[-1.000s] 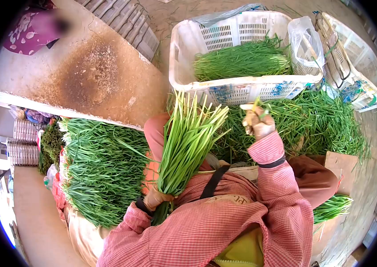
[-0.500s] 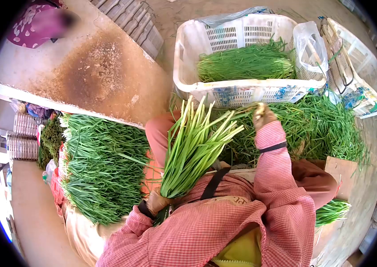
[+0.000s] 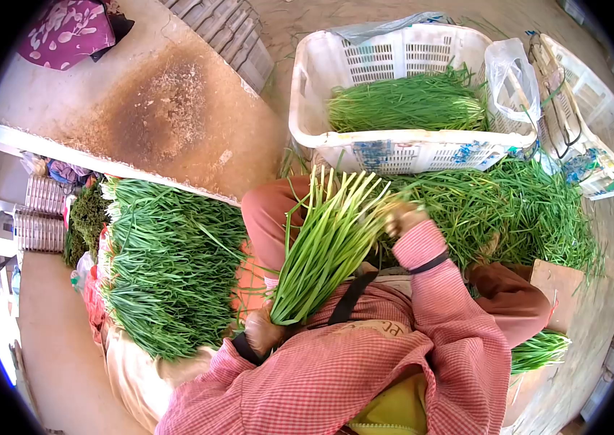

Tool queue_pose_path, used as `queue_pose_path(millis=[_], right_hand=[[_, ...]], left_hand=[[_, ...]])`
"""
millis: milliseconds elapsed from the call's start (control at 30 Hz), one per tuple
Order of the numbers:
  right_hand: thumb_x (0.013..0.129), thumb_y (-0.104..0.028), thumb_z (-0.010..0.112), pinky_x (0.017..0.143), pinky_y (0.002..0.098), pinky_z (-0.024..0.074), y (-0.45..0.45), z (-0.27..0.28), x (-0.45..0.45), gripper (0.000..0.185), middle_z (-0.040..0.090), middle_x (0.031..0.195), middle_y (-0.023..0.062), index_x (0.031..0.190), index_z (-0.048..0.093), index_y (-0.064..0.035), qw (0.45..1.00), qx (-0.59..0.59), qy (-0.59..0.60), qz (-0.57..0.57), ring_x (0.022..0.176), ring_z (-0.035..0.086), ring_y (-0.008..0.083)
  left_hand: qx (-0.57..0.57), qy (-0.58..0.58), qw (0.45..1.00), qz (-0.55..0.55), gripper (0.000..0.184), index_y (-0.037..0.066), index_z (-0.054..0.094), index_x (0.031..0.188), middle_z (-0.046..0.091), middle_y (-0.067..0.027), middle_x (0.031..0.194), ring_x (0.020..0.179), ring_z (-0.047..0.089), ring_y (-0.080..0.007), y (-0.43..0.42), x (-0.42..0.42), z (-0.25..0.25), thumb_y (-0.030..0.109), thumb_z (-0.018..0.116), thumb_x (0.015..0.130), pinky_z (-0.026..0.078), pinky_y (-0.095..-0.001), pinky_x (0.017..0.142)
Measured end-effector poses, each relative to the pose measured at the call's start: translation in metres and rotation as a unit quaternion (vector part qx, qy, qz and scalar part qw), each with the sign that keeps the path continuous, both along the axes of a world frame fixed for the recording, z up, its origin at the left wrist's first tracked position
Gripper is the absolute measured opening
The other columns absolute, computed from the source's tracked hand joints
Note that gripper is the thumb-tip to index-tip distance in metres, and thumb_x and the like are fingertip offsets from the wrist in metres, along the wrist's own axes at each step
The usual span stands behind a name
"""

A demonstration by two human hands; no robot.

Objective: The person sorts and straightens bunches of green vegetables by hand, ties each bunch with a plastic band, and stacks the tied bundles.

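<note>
My left hand [image 3: 263, 330] is closed round the leafy lower end of a bunch of garlic chives [image 3: 328, 254] above my lap. The pale stem ends fan out, pointing away from me. Beside those ends, on the right, my right hand [image 3: 402, 217] has its fingers curled in, and motion blurs their tips. Thin strands show at these fingertips, too smeared to tell whether they belong to the bunch. Behind the right hand spreads a loose heap of green blades [image 3: 517, 210].
A white plastic crate [image 3: 423, 141] holding more chives stands ahead. Stacked chives [image 3: 169, 268] lie at left, under the edge of a stained board [image 3: 249, 156]. A smaller bunch [image 3: 542, 350] lies by my right knee. Another crate [image 3: 596, 109] leans at far right.
My right hand has moved left and down, from above the loose heap to the bunch's stem ends. The bunch has shifted slightly right, still in my left hand.
</note>
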State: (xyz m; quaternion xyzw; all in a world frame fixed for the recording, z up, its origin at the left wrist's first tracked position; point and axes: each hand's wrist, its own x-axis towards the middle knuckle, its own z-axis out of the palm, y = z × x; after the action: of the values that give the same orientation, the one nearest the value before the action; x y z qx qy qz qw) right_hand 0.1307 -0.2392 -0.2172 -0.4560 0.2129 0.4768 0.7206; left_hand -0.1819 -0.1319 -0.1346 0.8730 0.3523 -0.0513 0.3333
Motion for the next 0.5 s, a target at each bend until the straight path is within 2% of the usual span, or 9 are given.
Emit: queue_pose_path(millis=[33, 100, 233, 267, 300, 333, 400, 433, 500], right_hand=[[0.087, -0.013, 0.048, 0.038, 0.0191, 0.0423, -0.009, 0.0, 0.021, 0.017, 0.054, 0.071, 0.0082, 0.094, 0.052, 0.0019, 0.989, -0.025, 0.065, -0.127, 0.046, 0.045, 0.0119], [0.086, -0.014, 0.05, 0.039, 0.0207, 0.0456, -0.035, -0.022, 0.055, 0.017, 0.057, 0.074, 0.0087, 0.09, 0.052, 0.0019, 0.967, 0.032, -0.016, -0.253, 0.047, 0.05, 0.0128], [0.083, -0.017, 0.055, 0.048, 0.0255, 0.0529, -0.053, 0.043, 0.076, 0.019, 0.06, 0.08, 0.0138, 0.092, 0.053, -0.0006, 0.953, 0.109, -0.235, -0.156, 0.06, 0.061, 0.0191], [0.083, -0.018, 0.056, 0.054, 0.0299, 0.0531, -0.054, 0.051, 0.08, 0.02, 0.061, 0.082, 0.0137, 0.091, 0.055, 0.0001, 0.925, 0.187, -0.304, -0.131, 0.066, 0.061, 0.0212], [0.083, -0.018, 0.056, 0.054, 0.0299, 0.0531, -0.045, 0.05, 0.082, 0.02, 0.061, 0.082, 0.0137, 0.091, 0.055, 0.0001, 0.925, 0.187, -0.303, -0.13, 0.066, 0.061, 0.0212], [0.081, -0.026, 0.057, 0.063, 0.0312, 0.052, -0.029, 0.05, 0.08, 0.031, 0.06, 0.089, 0.0158, 0.098, 0.055, 0.0001, 0.892, 0.121, -0.435, -0.003, 0.074, 0.06, 0.0244], [0.079, -0.037, 0.057, 0.074, 0.0339, 0.049, -0.009, 0.076, 0.061, 0.045, 0.059, 0.098, 0.0181, 0.105, 0.055, -0.0003, 0.729, -0.08, -0.607, 0.305, 0.086, 0.059, 0.0274], [0.079, -0.04, 0.056, 0.076, 0.0353, 0.0471, -0.002, 0.101, 0.044, 0.048, 0.058, 0.1, 0.0184, 0.106, 0.055, -0.0008, 0.588, -0.206, -0.626, 0.468, 0.09, 0.058, 0.0272], [0.08, -0.042, 0.054, 0.077, 0.0375, 0.0452, 0.027, 0.085, 0.02, 0.047, 0.059, 0.099, 0.0168, 0.106, 0.057, -0.003, 0.462, -0.27, -0.555, 0.637, 0.088, 0.058, 0.0273]], left_hand=[[0.031, 0.012, 0.999, -0.017, 0.046, 0.01, 0.055, 0.107, 0.06, -0.0087, 0.08, 0.067, 0.057, -0.0213, -0.002, 0.001, 0.0, 0.017, 0.069, 0.063, 0.046, -0.0324, 0.06], [0.081, 0.033, 0.995, -0.04, 0.047, 0.011, 0.055, 0.108, 0.059, -0.0091, 0.08, 0.066, 0.057, -0.0221, -0.005, 0.005, 0.001, 0.019, 0.069, 0.064, 0.046, -0.033, 0.059], [0.14, 0.072, 0.985, -0.064, 0.05, 0.013, 0.054, 0.11, 0.059, -0.01, 0.078, 0.065, 0.057, -0.0237, -0.008, 0.008, 0.004, 0.023, 0.069, 0.064, 0.046, -0.0341, 0.057], [0.148, 0.079, 0.983, -0.068, 0.05, 0.013, 0.053, 0.11, 0.059, -0.0102, 0.078, 0.064, 0.058, -0.0241, -0.009, 0.009, 0.005, 0.024, 0.069, 0.064, 0.046, -0.0343, 0.057], [0.153, 0.086, 0.982, -0.069, 0.051, 0.013, 0.053, 0.111, 0.058, -0.0104, 0.077, 0.064, 0.058, -0.0245, -0.009, 0.011, 0.008, 0.025, 0.069, 0.064, 0.046, -0.0346, 0.056], [0.157, 0.091, 0.981, -0.071, 0.051, 0.014, 0.053, 0.111, 0.058, -0.0107, 0.077, 0.063, 0.058, -0.0249, -0.009, 0.013, 0.009, 0.026, 0.069, 0.064, 0.046, -0.0349, 0.056], [0.173, 0.093, 0.978, -0.071, 0.053, 0.015, 0.052, 0.112, 0.058, -0.0111, 0.076, 0.062, 0.058, -0.0257, -0.01, 0.015, 0.008, 0.028, 0.07, 0.064, 0.045, -0.0354, 0.055], [0.186, 0.085, 0.976, -0.073, 0.054, 0.016, 0.052, 0.112, 0.058, -0.0112, 0.075, 0.062, 0.058, -0.0266, -0.01, 0.011, 0.001, 0.029, 0.07, 0.063, 0.045, -0.0364, 0.054], [0.224, 0.062, 0.97, -0.076, 0.056, 0.018, 0.053, 0.111, 0.057, -0.0114, 0.073, 0.06, 0.058, -0.0293, -0.01, 0.005, -0.013, 0.033, 0.071, 0.06, 0.045, -0.0395, 0.054]])
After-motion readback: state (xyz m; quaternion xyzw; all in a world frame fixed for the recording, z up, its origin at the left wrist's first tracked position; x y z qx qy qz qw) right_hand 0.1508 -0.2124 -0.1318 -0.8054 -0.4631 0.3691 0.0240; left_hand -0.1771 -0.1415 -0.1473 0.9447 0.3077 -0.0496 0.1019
